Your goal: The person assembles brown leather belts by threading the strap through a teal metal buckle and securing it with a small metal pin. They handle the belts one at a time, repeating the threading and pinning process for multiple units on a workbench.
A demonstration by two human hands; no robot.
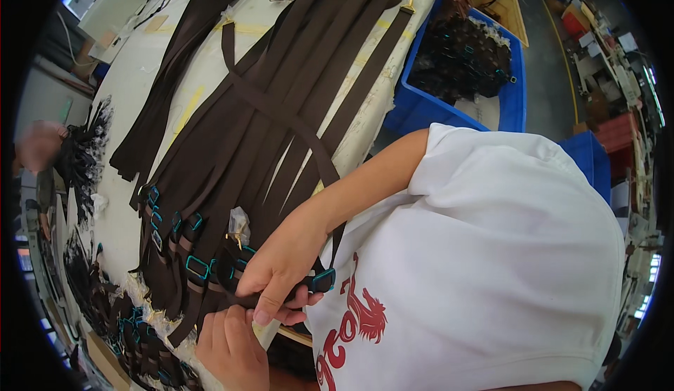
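Observation:
Dark brown webbing straps [232, 131] lie in long layers over a pale table [130, 201]. Near me their ends carry black slide buckles [197, 267] with teal edges. My right hand [284, 257] is closed, thumb against fingers, on a strap at the table's near edge. Close below it, my left hand [232, 345] has its fingers curled together at the same strap; its fingertips are partly hidden. A buckle [324, 279] with teal edges hangs beside my right fingers. One strap [302, 130] loops across the others and passes under my right forearm.
A blue crate [516, 100] of dark straps and buckles stands beyond the table, near a yellow crate [502, 1]. A clear plastic wrapper [239, 226] lies on the straps. More buckled straps [133, 331] are heaped lower left. A blurred round shape [41, 145] shows at far left.

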